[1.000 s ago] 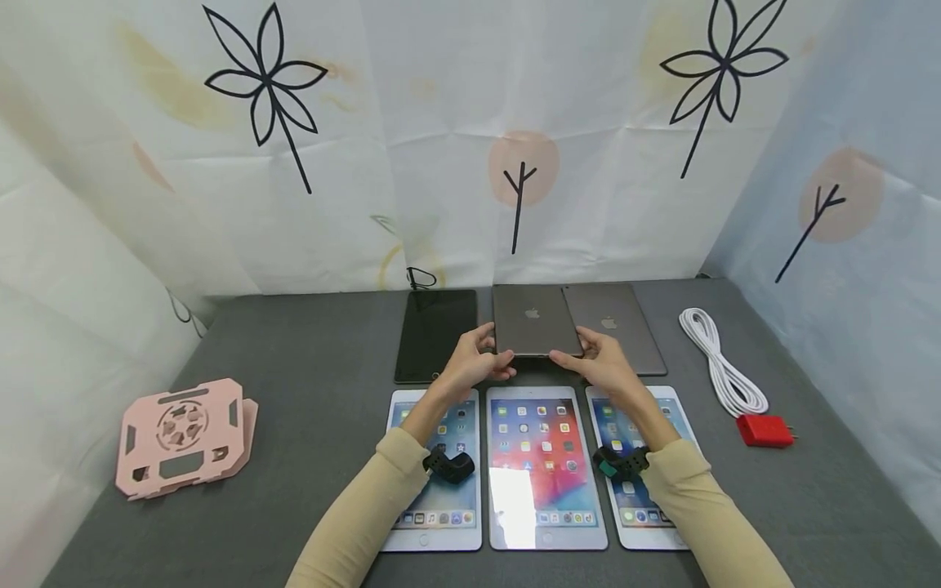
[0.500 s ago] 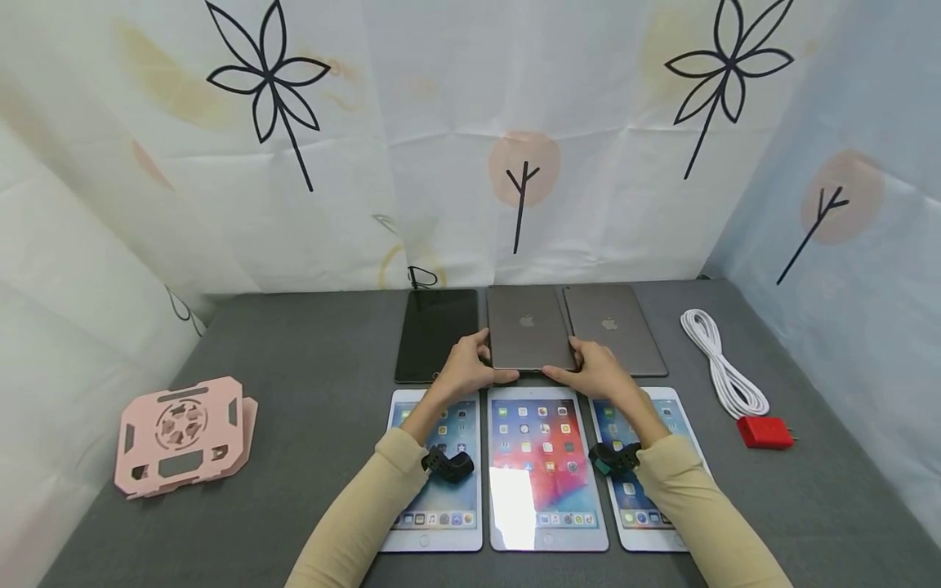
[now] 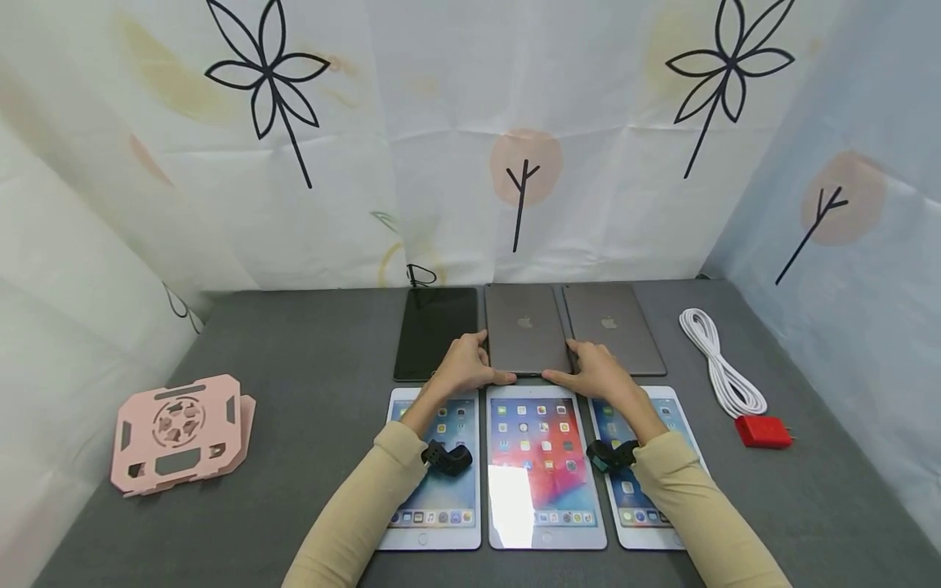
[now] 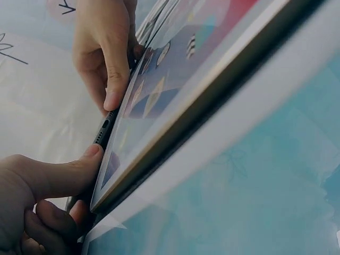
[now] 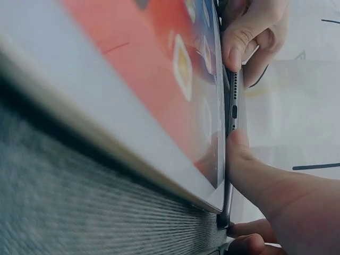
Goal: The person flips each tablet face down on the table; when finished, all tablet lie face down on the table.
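A grey tablet with an apple logo lies back up in the middle of the far row. My left hand grips its near left corner, thumb along the near edge and fingers at the side. At the near right corner my right hand grips it the same way. In the right wrist view the tablet's near edge shows a charging port between the two thumbs. A black tablet lies left of it, screen up, and another grey tablet to its right.
Nearer me lie three white tablets with lit screens: left, middle and right, the outer two partly under my forearms. A pink stand is at the left. A coiled white cable and red charger lie at the right.
Both hands have brought the middle grey tablet slightly left and nearer, down flat between its neighbours. In the last half second it has hardly moved.
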Demonstrator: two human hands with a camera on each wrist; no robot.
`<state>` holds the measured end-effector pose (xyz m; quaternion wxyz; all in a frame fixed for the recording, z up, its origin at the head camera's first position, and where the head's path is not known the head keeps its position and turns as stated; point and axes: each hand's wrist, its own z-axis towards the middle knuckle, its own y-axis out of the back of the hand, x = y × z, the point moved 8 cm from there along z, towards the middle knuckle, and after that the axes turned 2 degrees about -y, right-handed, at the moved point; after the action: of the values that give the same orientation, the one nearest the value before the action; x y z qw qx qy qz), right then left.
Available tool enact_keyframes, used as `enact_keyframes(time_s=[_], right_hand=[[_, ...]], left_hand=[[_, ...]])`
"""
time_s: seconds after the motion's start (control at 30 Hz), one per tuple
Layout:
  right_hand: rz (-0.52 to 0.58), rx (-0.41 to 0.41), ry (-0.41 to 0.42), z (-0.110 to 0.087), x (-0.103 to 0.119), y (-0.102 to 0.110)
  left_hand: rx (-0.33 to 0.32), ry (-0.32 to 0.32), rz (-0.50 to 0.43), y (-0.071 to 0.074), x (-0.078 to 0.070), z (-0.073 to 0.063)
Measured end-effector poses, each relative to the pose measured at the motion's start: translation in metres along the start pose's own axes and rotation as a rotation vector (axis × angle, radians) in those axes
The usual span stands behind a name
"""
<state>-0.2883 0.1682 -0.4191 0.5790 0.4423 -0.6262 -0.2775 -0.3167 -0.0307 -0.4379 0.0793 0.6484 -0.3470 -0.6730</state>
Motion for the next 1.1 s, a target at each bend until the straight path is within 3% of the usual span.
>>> enact_keyframes(time_s=[0.43,0.8,1.1], right_hand=[[0.004,-0.015,0.013,-0.003,0.002,-0.001],[0.003,-0.025,0.009,-0.004,0.004,0.000],[0.083,-0.024,0.094,-0.011,0.032,0.001]], left_hand=[[0.022,0.035,0.077,-0.002,0.004,0.002],[0.002,-0.015,0.071,-0.001,0.000,0.000],[-0.004,-0.097,0.023,0.005,-0.002,-0.009]])
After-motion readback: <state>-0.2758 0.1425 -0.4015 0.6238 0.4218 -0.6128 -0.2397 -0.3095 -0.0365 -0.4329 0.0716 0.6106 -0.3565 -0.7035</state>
